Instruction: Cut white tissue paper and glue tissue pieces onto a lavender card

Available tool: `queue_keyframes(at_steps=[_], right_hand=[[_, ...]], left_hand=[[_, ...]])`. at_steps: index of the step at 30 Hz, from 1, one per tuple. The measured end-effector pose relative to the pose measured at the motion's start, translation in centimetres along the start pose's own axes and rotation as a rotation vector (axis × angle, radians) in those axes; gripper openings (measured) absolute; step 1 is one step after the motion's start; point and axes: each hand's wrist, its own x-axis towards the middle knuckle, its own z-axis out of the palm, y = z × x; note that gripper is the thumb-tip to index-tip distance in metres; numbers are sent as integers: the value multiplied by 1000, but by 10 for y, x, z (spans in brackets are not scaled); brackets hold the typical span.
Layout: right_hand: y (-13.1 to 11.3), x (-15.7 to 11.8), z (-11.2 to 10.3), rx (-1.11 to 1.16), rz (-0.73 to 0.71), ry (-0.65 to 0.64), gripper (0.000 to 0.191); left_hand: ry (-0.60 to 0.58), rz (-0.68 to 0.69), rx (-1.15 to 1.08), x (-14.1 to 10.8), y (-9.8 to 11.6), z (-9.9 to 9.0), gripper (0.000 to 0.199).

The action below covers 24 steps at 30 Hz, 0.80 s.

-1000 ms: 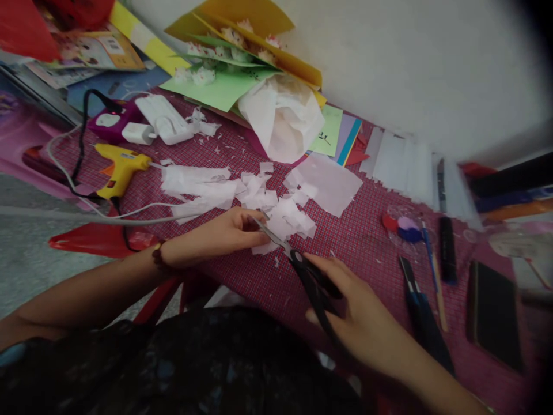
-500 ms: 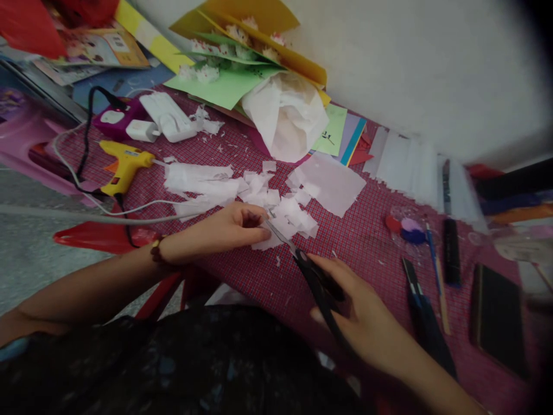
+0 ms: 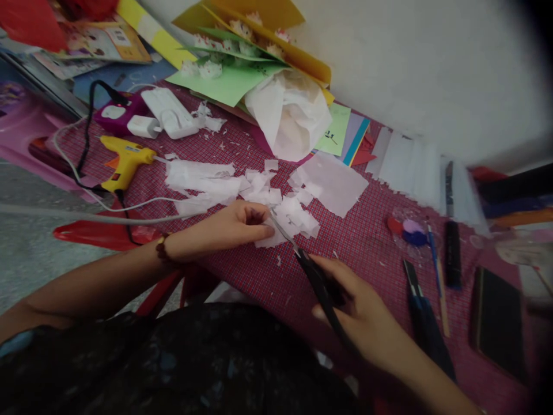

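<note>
Black-handled scissors (image 3: 311,275) are in my right hand (image 3: 360,300), whose fingers go through the handle loops. Their narrow metal blades point up and left, and the tips reach the fingertips of my left hand (image 3: 253,222). That hand is closed in a pinch at a small piece of white paper (image 3: 268,237), mostly hidden by the thumb and fingers. Just beyond lies a loose pile of small cut white paper pieces (image 3: 298,214) on the red checked tablecloth (image 3: 345,253). A larger whitish sheet (image 3: 334,184) lies to the right of the pile.
At the left are a yellow glue gun (image 3: 125,163), a purple power strip (image 3: 114,115) with white plugs, and cords. Coloured cards (image 3: 224,80) and a crumpled white bag (image 3: 291,115) stand by the wall. A utility knife (image 3: 427,323), brushes (image 3: 438,276) and a dark phone-like slab (image 3: 499,323) lie right.
The scissors' handles have drawn closer together and the blades look more closed. My hands stay in nearly the same place; the whole view has shifted slightly.
</note>
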Motion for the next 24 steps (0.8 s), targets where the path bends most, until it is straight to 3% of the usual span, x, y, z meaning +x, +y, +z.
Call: queue_keyframes(at_steps=[7, 11, 19, 24], right_hand=[[-1, 4, -1, 84, 68, 38, 56], [-5, 1, -7, 95, 68, -4, 67], [-4, -7, -15, 100, 91, -94, 72], [-13, -1, -9, 94, 115, -125, 71]], left_hand=[[-58, -103, -129, -3, -1, -5, 14], [27, -140, -202, -5, -5, -10, 18], [233, 14, -393, -3, 4, -12, 14], [142, -60, -397, -1, 2, -3, 15]])
